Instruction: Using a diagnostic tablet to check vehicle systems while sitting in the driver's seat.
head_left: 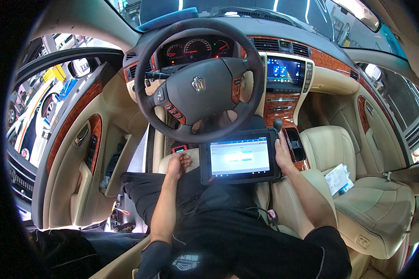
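A rugged black tablet [239, 156] with a lit screen rests across my lap, just below the steering wheel [198, 86]. My right hand [282, 151] grips its right edge, the thumb side toward the screen. To the left of the tablet, my left hand [178, 163] lies by my thigh at the front of the driver's seat. Its fingers are curled in together, and nothing shows in them. Just beyond that hand sits a small red-and-black device [179, 149] with a lit display. The tablet hides part of my lap.
The driver's door [86, 153] stands wide open on the left. A lit centre screen [284, 70] and a gear lever [278, 124] are at the right. Papers [338, 180] lie on the beige passenger seat [330, 144]. The instrument cluster [194, 49] is lit.
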The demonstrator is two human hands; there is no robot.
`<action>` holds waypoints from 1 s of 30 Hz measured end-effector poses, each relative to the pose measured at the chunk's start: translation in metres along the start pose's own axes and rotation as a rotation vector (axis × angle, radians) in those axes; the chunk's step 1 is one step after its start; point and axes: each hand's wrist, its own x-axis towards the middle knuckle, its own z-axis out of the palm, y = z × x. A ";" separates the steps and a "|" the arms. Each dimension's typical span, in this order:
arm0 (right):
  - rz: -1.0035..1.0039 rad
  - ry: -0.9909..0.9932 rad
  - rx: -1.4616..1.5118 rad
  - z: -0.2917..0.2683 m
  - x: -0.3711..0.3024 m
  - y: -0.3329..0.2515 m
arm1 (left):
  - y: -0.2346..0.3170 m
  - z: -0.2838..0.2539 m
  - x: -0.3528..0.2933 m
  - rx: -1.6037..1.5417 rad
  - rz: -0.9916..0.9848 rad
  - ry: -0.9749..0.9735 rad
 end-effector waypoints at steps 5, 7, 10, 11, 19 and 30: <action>0.008 0.001 -0.008 0.001 0.000 0.000 | 0.001 0.001 -0.001 -0.012 0.004 0.011; 0.007 0.001 -0.006 0.000 0.001 0.002 | 0.002 0.003 -0.002 -0.027 0.004 0.017; 0.006 0.003 -0.010 0.000 0.001 0.001 | 0.002 0.002 -0.002 -0.035 -0.001 0.020; 0.005 0.002 -0.010 0.001 0.000 -0.001 | 0.002 0.001 -0.002 -0.015 -0.002 0.009; 0.003 0.013 -0.062 0.000 -0.003 -0.007 | 0.003 0.003 -0.004 -0.031 -0.009 0.029; -0.004 0.012 -0.065 0.000 -0.002 -0.009 | 0.001 0.000 -0.001 -0.002 0.005 0.004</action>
